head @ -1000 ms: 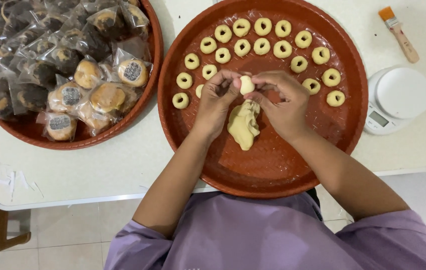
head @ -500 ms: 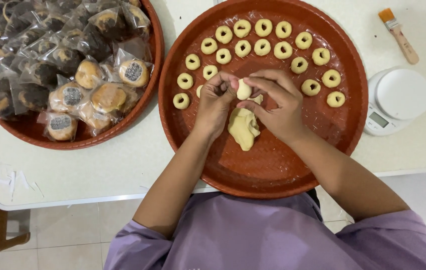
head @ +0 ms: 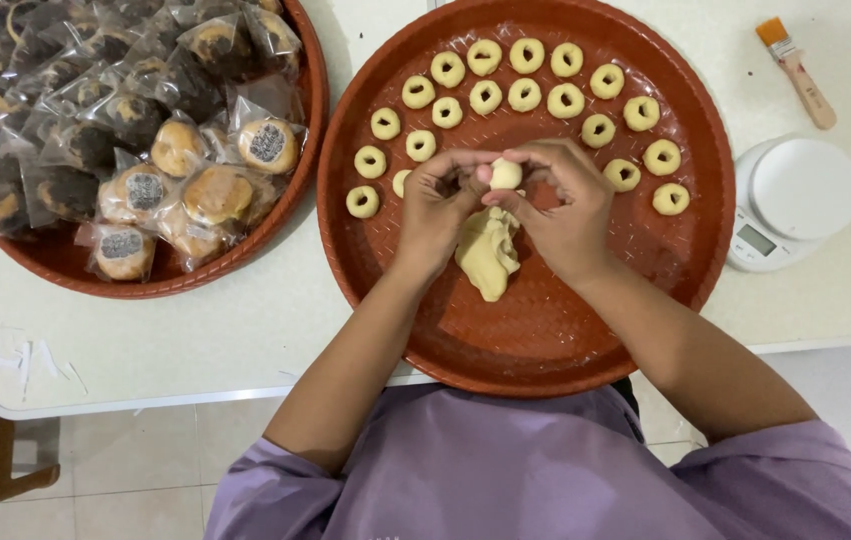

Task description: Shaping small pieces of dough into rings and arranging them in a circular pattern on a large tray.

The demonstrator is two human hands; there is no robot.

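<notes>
Over a round red-brown tray (head: 546,340), my left hand (head: 438,208) and my right hand (head: 564,205) meet around a small pale ball of dough (head: 506,175), fingertips pinching it from both sides. Below the hands lies a larger lump of yellow dough (head: 488,255) on the tray. Several small ring-shaped dough pieces (head: 526,95) with dented centres are lined up in an arc along the tray's far half.
A second red-brown tray (head: 161,282) at the left holds several wrapped round pastries (head: 176,150). A white kitchen scale (head: 791,200) stands to the right, with a pastry brush (head: 798,72) beyond it. All rest on a white table (head: 146,340).
The hands have kept working the small dough ball between the fingertips; its position shifted slightly. The dough lump and rings stayed put.
</notes>
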